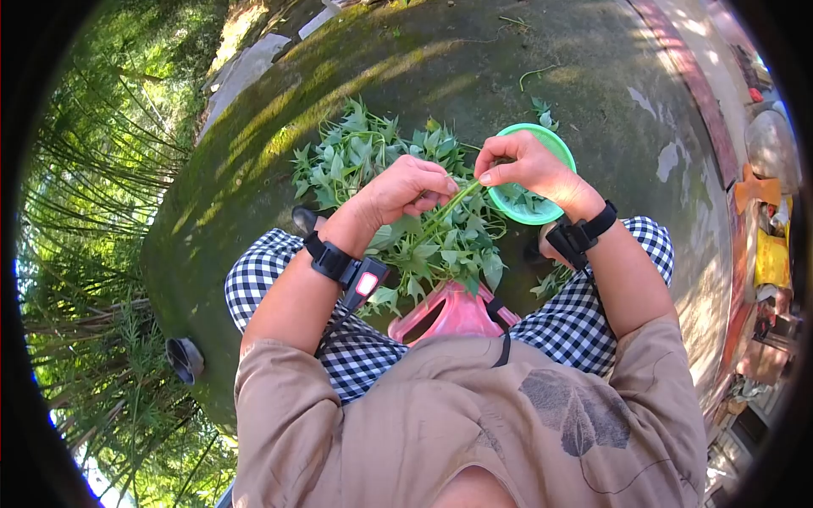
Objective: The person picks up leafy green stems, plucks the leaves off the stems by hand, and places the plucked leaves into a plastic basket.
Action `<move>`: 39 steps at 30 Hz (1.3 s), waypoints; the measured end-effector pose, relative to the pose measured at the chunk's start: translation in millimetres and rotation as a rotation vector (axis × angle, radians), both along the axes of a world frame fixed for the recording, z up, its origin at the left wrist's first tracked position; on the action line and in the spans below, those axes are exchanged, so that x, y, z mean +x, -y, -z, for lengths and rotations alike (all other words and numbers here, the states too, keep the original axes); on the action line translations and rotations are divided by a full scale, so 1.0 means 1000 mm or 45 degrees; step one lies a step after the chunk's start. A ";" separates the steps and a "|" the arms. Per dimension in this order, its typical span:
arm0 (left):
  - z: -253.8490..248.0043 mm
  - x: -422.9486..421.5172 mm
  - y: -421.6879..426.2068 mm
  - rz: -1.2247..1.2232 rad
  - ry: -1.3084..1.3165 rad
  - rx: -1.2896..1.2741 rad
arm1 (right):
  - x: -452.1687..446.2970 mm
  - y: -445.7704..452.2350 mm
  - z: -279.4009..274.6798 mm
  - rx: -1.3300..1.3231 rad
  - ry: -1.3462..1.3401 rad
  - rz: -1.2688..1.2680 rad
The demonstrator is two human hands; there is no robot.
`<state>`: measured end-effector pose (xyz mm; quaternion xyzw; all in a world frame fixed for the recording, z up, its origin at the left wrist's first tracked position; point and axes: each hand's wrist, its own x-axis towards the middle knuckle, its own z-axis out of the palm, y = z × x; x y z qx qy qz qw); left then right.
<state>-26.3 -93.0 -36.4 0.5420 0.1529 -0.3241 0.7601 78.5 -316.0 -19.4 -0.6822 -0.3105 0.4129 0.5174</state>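
Observation:
My left hand (411, 188) is closed around a bunch of green leafy stems (442, 218), whose leaves hang down toward my lap. At the cut ends of the stems, my right hand (529, 168) pinches with thumb and forefinger; the other fingers are curled. A large heap of leafy greens (360, 151) lies on the ground beyond and beneath my left hand. Under my right hand stands a light green plastic basin (532, 219) with some picked leaves (527, 201) inside, partly hidden by the hand and wrist.
A pink plastic stool (455, 311) is between my knees. Loose sprigs (544, 113) lie beyond the basin on the mossy concrete ground (254, 186). At left, a dark pot (184, 360) lies near dense plants (93, 186). Clutter, including a yellow item (771, 258), lines the right edge.

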 end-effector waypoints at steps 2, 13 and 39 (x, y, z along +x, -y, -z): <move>0.001 -0.002 0.004 0.035 -0.014 0.005 | -0.002 0.000 -0.003 0.005 0.059 -0.045; 0.029 -0.012 0.020 -0.198 0.212 0.141 | -0.016 -0.006 0.013 -0.058 0.540 -0.062; 0.049 -0.019 0.038 -0.676 0.316 0.350 | -0.041 -0.016 0.027 -0.102 0.645 0.338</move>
